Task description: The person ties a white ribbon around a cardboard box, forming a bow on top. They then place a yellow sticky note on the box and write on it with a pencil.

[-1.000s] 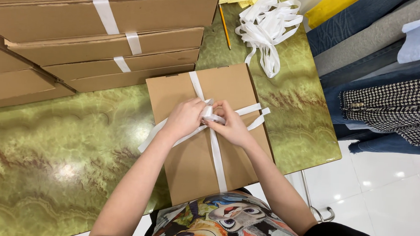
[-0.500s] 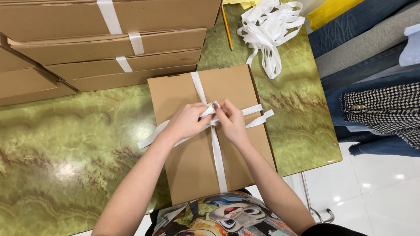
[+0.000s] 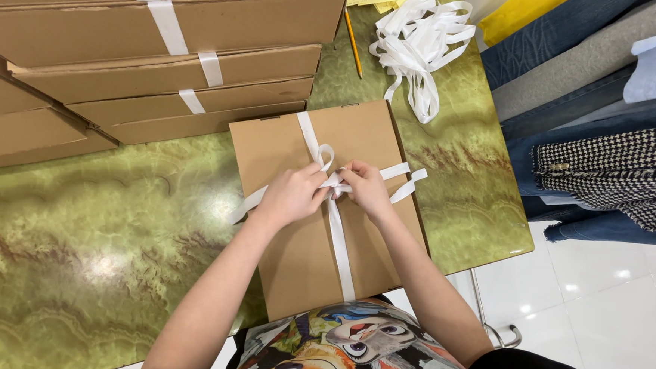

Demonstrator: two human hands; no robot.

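Note:
A flat brown cardboard box [image 3: 294,257] lies on the green marble table [image 3: 79,224], its near end over the table's edge. A white ribbon [image 3: 337,245] crosses it lengthwise and sideways. At the crossing, my left hand [image 3: 291,196] and my right hand [image 3: 365,188] both pinch the ribbon. A small loop [image 3: 323,156] stands up between them. Two loose ribbon ends [image 3: 407,181] trail to the right of my right hand.
A stack of flat cardboard boxes [image 3: 148,55] tied with white ribbon fills the far left. A heap of loose white ribbon [image 3: 421,40] and a pencil [image 3: 352,43] lie at the table's far end. Hanging clothes [image 3: 593,123] stand to the right over a white tiled floor.
Both hands have kept working at the ribbon crossing. A loop now stands out above the knot, and the loose ends on the right have shifted slightly.

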